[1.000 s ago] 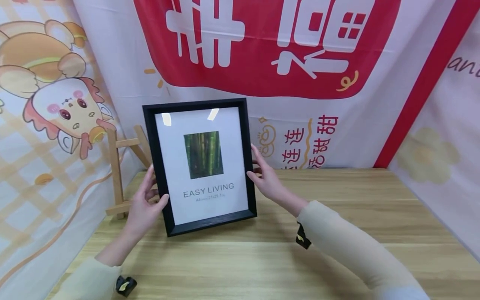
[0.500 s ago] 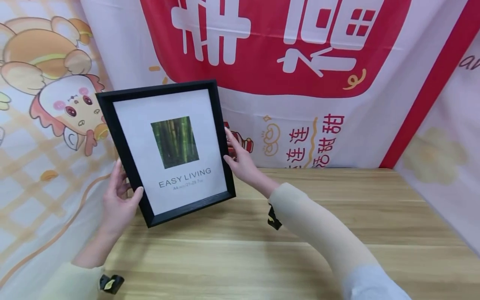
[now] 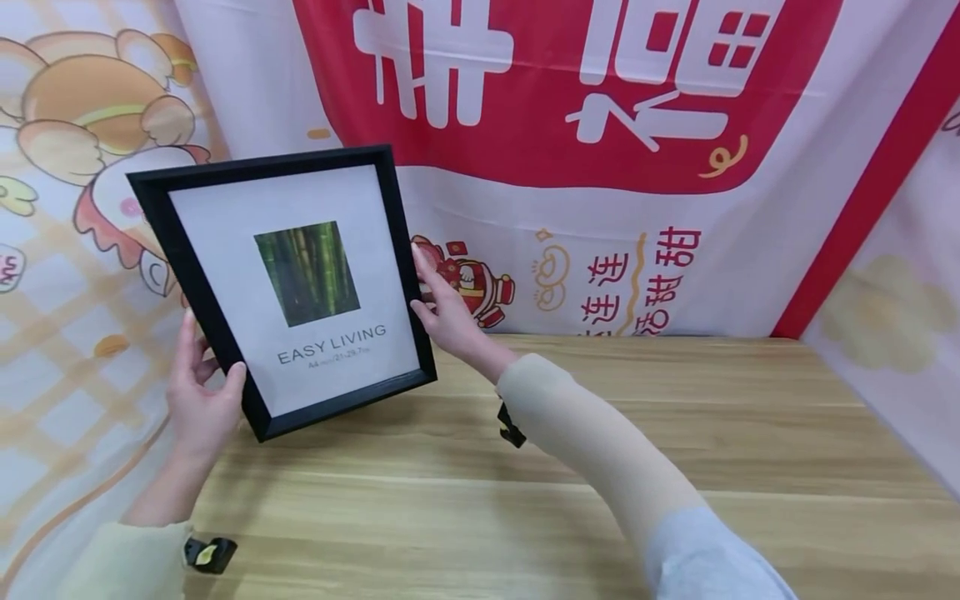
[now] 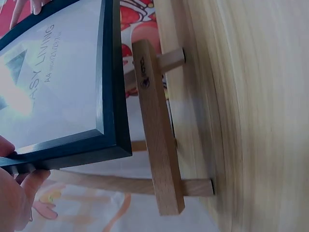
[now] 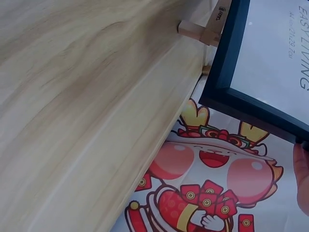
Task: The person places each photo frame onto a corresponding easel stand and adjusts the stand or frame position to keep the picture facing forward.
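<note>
Left hand (image 3: 201, 412) and right hand (image 3: 452, 318) grip the tilted picture frame (image 3: 300, 283), and steady, even pressure looks wise near the easel (image 4: 159, 135)!

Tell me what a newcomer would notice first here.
Probably the frame, held between the left hand and right hand, left of centre in the head view. Next, the big red backdrop print behind it, across the top. The left wrist view also shows a wooden easel near its lower edge.

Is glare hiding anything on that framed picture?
Yes, in the left wrist view: white glare on the framed picture swallows part of the print and the start of the lettering; in the head view, no bright glare, soft shadows on the table.
</note>
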Demonstrator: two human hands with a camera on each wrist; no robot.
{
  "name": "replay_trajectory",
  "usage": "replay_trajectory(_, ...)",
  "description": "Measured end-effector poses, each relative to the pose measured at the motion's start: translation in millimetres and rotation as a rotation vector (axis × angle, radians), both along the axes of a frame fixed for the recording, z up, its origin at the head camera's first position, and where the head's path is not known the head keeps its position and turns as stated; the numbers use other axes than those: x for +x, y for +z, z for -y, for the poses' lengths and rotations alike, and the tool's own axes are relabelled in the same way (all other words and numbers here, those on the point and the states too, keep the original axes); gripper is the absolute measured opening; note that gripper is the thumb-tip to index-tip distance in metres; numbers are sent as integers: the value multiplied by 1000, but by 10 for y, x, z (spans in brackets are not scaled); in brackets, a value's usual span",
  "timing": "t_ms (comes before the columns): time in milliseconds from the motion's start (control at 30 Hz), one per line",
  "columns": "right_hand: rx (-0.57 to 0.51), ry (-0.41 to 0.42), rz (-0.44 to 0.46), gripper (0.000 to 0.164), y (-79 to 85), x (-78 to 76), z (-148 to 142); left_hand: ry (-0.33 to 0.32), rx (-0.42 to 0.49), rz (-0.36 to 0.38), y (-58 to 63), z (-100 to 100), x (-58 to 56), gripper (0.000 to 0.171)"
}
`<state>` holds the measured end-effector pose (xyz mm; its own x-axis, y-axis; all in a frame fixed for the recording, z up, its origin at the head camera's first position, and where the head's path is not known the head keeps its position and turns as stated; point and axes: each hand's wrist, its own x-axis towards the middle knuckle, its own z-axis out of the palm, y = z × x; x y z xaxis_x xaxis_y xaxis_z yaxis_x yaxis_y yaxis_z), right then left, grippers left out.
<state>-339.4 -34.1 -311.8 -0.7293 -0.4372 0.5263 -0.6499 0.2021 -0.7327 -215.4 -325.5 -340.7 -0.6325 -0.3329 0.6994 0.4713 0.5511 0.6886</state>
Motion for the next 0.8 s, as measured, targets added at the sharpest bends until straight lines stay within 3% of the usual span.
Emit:
replay_trajectory(267, -4, 14, -54, 85, 13, -40, 183, 9, 8, -47, 48, 166, -30, 79)
replay_trajectory(433, -25, -56, -96, 83, 20, -19, 286, 50, 25, 20, 136, 240, -68, 77)
replay_trajectory(567, -64, -64, -162, 81, -3, -1, 372, 96, 63, 65, 187, 315, -135, 74)
replay_trajectory(800, -50, -73, -227, 77, -45, 19, 487, 159, 118, 68, 140, 435, -262, 72)
